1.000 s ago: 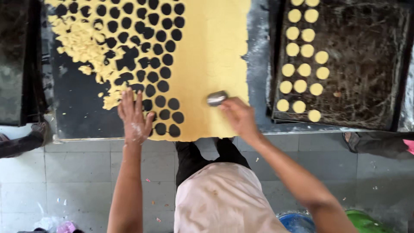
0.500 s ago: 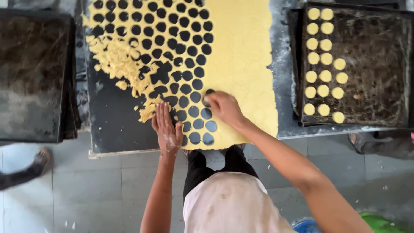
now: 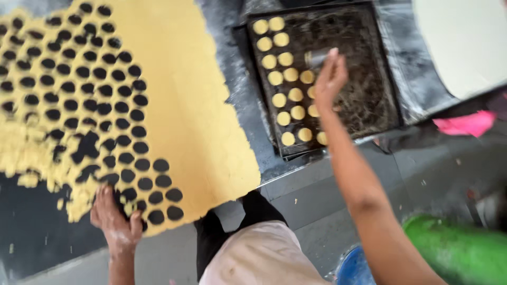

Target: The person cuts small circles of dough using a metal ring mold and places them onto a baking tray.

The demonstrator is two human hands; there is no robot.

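A wide yellow dough sheet (image 3: 179, 95) lies on the dark worktop, its left part full of round cut-out holes. My left hand (image 3: 113, 221) rests flat on the near edge of the sheet, fingers spread. My right hand (image 3: 330, 79) is raised over a dark baking tray (image 3: 369, 100) and grips a small round metal cutter (image 3: 315, 58). Several yellow dough discs (image 3: 288, 79) lie in rows on the left side of the tray.
Loose dough scraps (image 3: 31, 158) lie at the left of the sheet. A pale sheet (image 3: 465, 42) is at the top right, a pink cloth (image 3: 465, 125) below it. A green object (image 3: 454, 253) and a blue object (image 3: 354, 269) stand on the tiled floor.
My right hand has moved with the cutter from the dough sheet across to the baking tray. My left hand stays on the near edge of the sheet. The view has shifted.
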